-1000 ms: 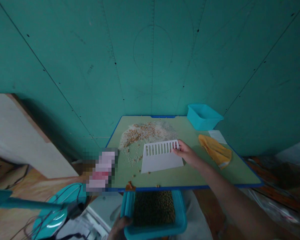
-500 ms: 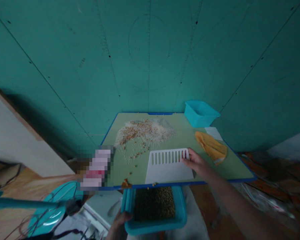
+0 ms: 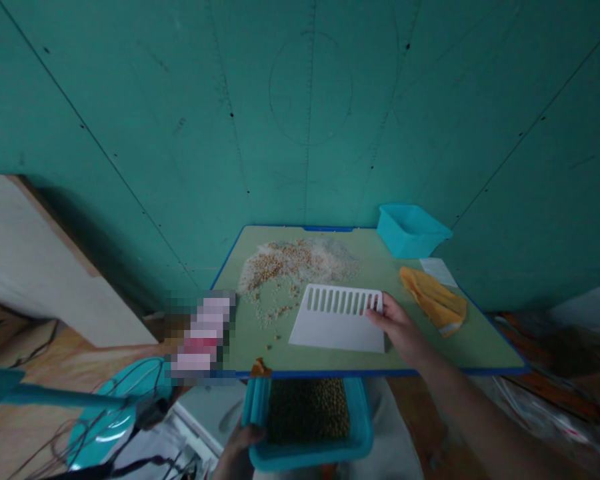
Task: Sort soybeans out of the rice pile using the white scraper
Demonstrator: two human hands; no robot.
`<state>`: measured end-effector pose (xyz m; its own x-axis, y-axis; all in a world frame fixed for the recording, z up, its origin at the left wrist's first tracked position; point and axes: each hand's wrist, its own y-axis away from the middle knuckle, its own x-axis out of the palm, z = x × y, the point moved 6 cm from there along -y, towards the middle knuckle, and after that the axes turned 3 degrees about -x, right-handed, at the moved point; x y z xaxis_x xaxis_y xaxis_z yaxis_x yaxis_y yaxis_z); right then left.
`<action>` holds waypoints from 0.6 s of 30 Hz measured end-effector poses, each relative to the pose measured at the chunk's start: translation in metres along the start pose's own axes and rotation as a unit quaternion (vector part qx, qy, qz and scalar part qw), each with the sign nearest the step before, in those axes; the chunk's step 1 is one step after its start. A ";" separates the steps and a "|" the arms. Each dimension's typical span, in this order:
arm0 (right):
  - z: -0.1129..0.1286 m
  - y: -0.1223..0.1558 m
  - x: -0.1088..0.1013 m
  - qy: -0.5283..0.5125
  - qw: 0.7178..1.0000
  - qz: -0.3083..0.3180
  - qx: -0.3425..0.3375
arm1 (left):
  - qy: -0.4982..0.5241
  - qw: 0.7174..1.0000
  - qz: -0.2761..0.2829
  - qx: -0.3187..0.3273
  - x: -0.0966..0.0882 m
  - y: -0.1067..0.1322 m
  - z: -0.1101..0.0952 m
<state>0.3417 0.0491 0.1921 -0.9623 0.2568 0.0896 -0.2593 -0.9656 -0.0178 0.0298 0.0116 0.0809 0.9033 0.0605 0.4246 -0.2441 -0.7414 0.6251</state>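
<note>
Two hands grip: the right hand's [image 3: 403, 333] fingers are closed on the right end of a white slotted scraper [image 3: 343, 335] over the near counter [image 3: 380, 270], the left hand's [image 3: 243, 441] around the left side of a turquoise tub [image 3: 313, 459] below the near edge. Tan beans and pale grains [image 3: 290, 261] spread far left; an orange cloth [image 3: 434, 298] lies right.

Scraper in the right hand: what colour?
The scraper is white, seen in the head view.
</note>
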 end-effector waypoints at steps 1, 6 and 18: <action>-0.001 -0.003 0.002 -0.006 1.000 -0.005 -0.009 | -0.002 1.000 -0.001 0.000 -0.001 0.000 -0.001; -0.004 -0.018 0.016 -0.012 1.000 -0.007 -0.025 | -0.008 1.000 -0.008 0.007 -0.011 0.000 -0.003; -0.013 -0.029 0.048 -0.010 0.999 0.046 -0.003 | 0.006 0.999 0.000 0.031 -0.022 0.002 -0.014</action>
<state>0.3024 0.0900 0.1839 -0.9804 0.1652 0.1078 -0.1696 -0.9850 -0.0328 0.0049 0.0182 0.0817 0.8991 0.0669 0.4326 -0.2222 -0.7818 0.5827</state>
